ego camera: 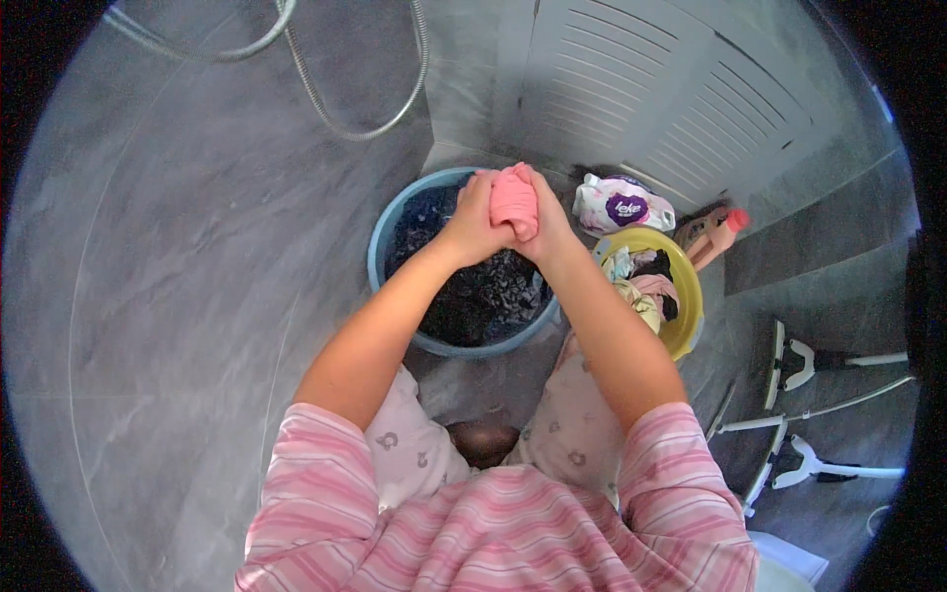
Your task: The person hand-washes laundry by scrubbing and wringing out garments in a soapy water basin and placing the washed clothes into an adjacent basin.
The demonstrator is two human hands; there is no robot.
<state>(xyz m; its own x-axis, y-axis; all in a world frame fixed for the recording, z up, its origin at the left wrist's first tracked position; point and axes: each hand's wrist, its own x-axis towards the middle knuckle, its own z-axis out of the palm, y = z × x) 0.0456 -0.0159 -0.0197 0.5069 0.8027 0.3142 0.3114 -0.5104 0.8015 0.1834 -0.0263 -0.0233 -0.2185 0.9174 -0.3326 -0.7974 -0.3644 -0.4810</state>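
Note:
A bundled pink cloth (513,200) is squeezed between my two hands above a round blue basin (376,251). My left hand (473,226) grips it from the left, and my right hand (551,218) closes round it from the right. Under them the basin holds dark fabric (488,303), wet and rumpled, which seems to lie in water. Right of the basin, a yellow basin (694,296) holds several crumpled clothes (654,287) in pink, black, pale yellow and light blue. My palms and part of the cloth's underside are hidden.
A white and purple Leke pack (627,209) and a pink bottle with a red cap (716,240) stand behind the yellow basin. A slatted grey door (629,74) is beyond. A metal shower hose (318,92) hangs at the upper left. White-handled mops (814,466) are at the right.

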